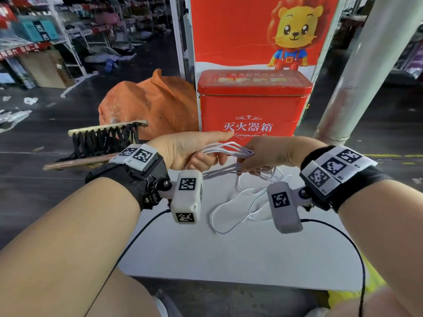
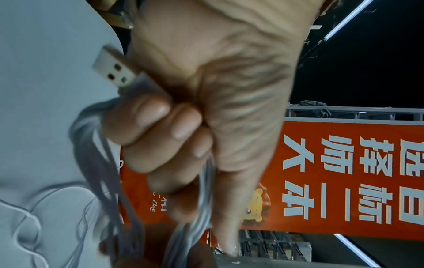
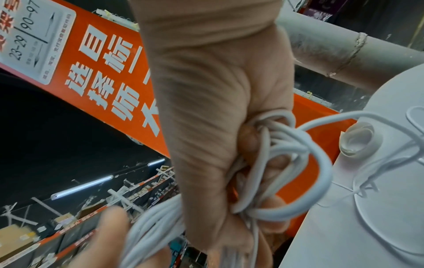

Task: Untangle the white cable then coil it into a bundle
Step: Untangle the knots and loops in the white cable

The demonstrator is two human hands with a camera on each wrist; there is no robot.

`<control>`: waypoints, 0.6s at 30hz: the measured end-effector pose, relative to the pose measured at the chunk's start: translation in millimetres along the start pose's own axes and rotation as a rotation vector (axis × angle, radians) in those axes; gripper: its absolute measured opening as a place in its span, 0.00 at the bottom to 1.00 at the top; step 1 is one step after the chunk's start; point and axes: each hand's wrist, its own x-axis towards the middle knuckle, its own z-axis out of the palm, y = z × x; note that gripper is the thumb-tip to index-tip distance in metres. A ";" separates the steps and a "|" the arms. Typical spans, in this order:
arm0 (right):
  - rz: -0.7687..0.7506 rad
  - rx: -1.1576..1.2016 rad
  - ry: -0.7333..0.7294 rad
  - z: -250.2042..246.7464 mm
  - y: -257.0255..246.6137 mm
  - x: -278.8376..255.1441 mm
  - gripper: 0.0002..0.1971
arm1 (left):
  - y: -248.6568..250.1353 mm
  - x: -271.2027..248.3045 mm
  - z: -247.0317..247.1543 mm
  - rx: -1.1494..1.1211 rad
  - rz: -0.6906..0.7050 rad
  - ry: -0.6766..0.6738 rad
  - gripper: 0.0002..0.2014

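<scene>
White cable (image 1: 229, 149) runs in several parallel strands between the two hands, held up above the bench (image 1: 229, 255) so the loops hang free and cannot snag on the surface. The left hand (image 1: 183, 149) anchors one end of the bundle: in the left wrist view its fingers (image 2: 149, 127) are curled tight round the gathered strands, and the USB plug (image 2: 114, 70) sticks out past the little finger. Pinning the plug there probably keeps that end from slipping back through the loops. The thumb lies straight along the top, likely pressing the turns flat against the fingers.

The right hand (image 1: 267, 154) closes on the other end of the loops. Seen from the right wrist, its fingers (image 3: 252, 141) are curled round a thicker knot of turns, with one loop bulging out over the bench side. Holding both ends slightly apart keeps the strands taut and even, which suits sizing each turn alike.

Part of the cable is not yet gathered: a slack tail drops from the right hand and lies in loose curves on the bench (image 1: 231, 209), just below the hands. My judgement is that untangling is mostly done and coiling is well along, with that tail left to wind in. A red extinguisher box (image 1: 251, 106) stands behind, clear of the work.
</scene>
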 end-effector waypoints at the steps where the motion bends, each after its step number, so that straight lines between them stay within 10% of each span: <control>1: -0.001 -0.012 0.010 -0.2 0.8 2.1 0.08 | -0.5 1.0 1.5 0.033 0.020 0.032 0.23; 8: -0.012 0.377 0.498 -6.0 14.1 18.4 0.07 | -3.7 13.7 -8.6 -0.165 0.317 0.307 0.20; 11: 0.046 0.714 0.389 -9.7 18.1 18.4 0.12 | -1.8 14.5 -15.1 -0.272 0.398 0.368 0.19; 18: 0.074 0.526 0.455 -19.2 22.0 14.1 0.18 | -3.9 11.8 -33.2 -0.263 0.411 0.571 0.19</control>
